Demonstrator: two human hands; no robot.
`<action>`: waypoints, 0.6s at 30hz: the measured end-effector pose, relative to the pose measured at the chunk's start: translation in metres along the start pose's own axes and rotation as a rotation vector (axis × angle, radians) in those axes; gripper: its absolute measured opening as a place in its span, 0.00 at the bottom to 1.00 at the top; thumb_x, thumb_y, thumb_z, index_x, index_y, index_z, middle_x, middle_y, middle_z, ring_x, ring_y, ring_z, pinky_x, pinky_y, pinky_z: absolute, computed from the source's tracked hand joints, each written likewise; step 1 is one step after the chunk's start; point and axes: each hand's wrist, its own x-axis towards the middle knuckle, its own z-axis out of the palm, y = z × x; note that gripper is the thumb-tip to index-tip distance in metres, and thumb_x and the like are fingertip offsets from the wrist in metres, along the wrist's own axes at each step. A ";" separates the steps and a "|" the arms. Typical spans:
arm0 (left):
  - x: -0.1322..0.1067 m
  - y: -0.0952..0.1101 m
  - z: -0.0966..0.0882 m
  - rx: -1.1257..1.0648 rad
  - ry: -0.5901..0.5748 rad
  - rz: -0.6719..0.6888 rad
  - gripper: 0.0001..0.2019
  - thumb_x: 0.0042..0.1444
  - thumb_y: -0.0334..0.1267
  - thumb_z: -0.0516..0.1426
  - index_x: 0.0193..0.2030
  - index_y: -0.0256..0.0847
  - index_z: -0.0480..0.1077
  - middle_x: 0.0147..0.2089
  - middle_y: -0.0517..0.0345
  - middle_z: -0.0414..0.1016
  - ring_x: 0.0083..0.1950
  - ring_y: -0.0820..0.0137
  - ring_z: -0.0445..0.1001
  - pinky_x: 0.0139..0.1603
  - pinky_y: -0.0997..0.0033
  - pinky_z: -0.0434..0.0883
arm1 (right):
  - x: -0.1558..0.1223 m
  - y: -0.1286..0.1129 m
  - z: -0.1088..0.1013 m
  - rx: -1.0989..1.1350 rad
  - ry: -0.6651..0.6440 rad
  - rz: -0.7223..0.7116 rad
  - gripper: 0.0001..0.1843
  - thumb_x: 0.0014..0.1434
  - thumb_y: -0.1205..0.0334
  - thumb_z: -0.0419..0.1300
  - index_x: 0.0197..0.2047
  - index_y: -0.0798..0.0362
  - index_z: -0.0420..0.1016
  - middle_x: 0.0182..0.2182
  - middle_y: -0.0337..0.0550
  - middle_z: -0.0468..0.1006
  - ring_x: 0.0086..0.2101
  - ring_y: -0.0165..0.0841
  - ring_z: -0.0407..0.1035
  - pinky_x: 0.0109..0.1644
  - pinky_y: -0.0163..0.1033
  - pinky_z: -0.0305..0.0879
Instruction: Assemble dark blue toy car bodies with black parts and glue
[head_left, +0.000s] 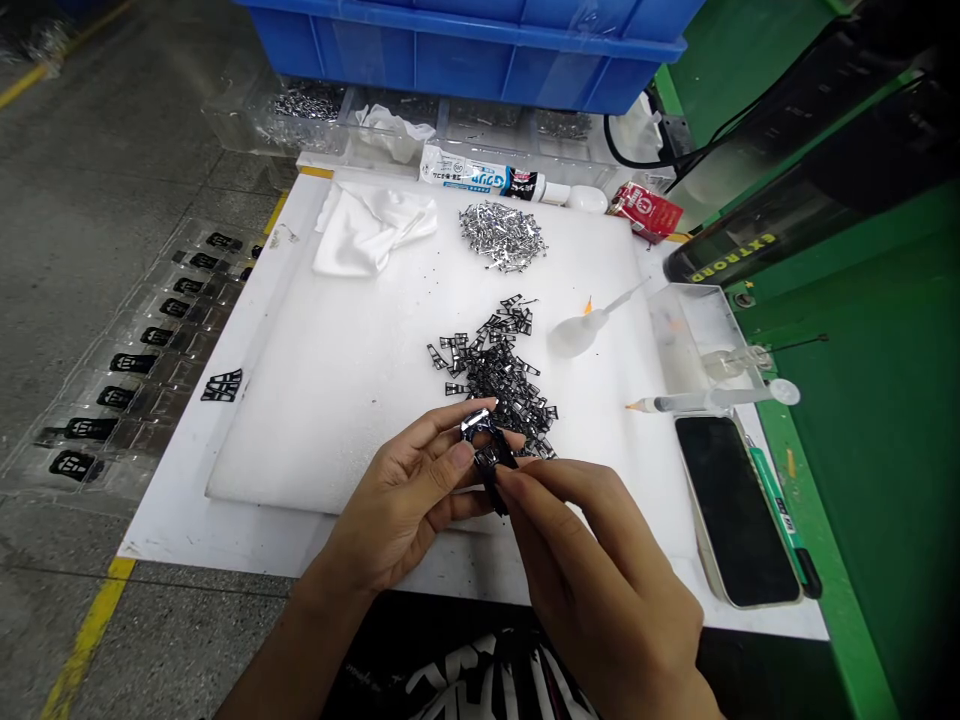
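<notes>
Holding a small black metal clip [484, 447] up over the near part of a white foam board [315, 430], just beside a heap of matching clips [499, 375]. Probably handling as light, thin and springy, easily bent, so best gripped by its outer rim. Pinching it with the right hand [592, 570], fingertips pressed together; cradling it with the left hand [401, 505], fingers curled; both wrists angling inward above the near edge of the white worktop [172, 540].

Two hands [401, 500] [592, 570], one phone [735, 510] (screen up), one green marker [784, 520]
</notes>
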 end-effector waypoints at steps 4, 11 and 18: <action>0.000 0.000 -0.001 0.025 -0.009 0.016 0.16 0.70 0.35 0.58 0.62 0.47 0.74 0.56 0.50 0.82 0.53 0.66 0.82 0.53 0.67 0.81 | 0.005 0.003 -0.005 -0.010 -0.059 0.037 0.18 0.62 0.84 0.60 0.53 0.63 0.78 0.47 0.55 0.74 0.48 0.37 0.70 0.49 0.43 0.73; -0.002 -0.001 0.002 -0.029 -0.012 0.093 0.15 0.71 0.33 0.56 0.61 0.46 0.73 0.56 0.52 0.82 0.55 0.61 0.82 0.50 0.67 0.82 | 0.002 0.001 -0.009 0.017 -0.046 0.085 0.19 0.68 0.73 0.59 0.61 0.58 0.74 0.57 0.58 0.67 0.56 0.41 0.66 0.58 0.48 0.72; -0.003 -0.006 0.002 0.075 -0.039 0.208 0.14 0.71 0.31 0.55 0.61 0.44 0.70 0.60 0.49 0.79 0.64 0.64 0.75 0.66 0.64 0.72 | -0.006 0.000 -0.005 0.527 -0.007 0.716 0.16 0.69 0.58 0.62 0.58 0.49 0.72 0.44 0.45 0.82 0.39 0.33 0.81 0.44 0.34 0.81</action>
